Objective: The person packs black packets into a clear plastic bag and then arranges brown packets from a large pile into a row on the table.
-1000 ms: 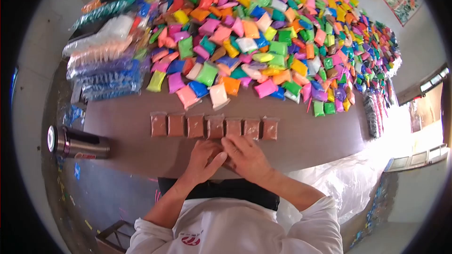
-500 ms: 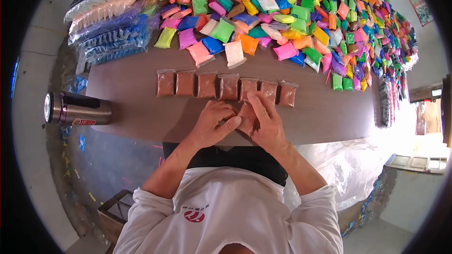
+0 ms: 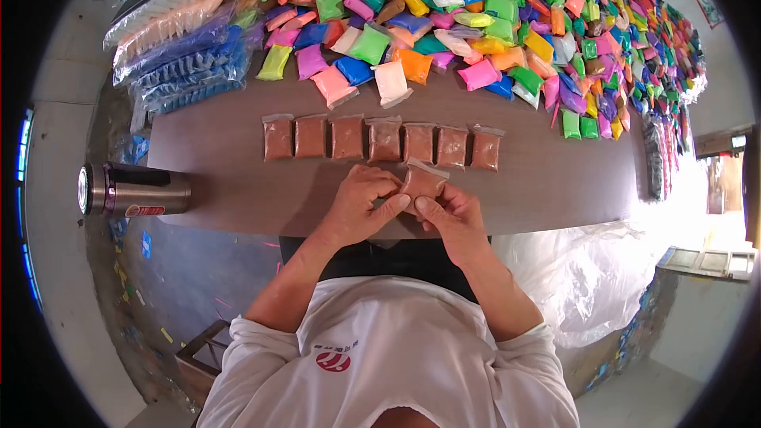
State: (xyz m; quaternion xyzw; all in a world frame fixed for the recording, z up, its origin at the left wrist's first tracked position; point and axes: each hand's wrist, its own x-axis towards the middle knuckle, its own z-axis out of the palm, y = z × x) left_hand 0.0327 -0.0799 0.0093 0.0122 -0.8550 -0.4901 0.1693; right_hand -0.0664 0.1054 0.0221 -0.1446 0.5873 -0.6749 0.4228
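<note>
Between my two hands is a small clear packet of brown clay-like material [image 3: 422,181], its sealed clear edge pointing away from me. My left hand [image 3: 365,204] grips its left side, thumb on top. On the right side, my right hand [image 3: 454,218] pinches it with the thumb on its near edge and the fingers curled beneath. Just beyond my hands, several similar brown packets [image 3: 347,139] lie flat in a row on the brown table [image 3: 230,166]. The packet I hold is close to the row's right half.
A large heap of colourful packets [image 3: 491,28] covers the table's far side. Stacked clear bags of packets [image 3: 190,51] stand at the far left. A steel flask [image 3: 135,190] lies at the left edge. Clear plastic sheeting [image 3: 587,277] hangs below the table's right side.
My right hand has moved down from the top of the packet to its near right edge. The packet has turned, and its clear sealed edge now shows.
</note>
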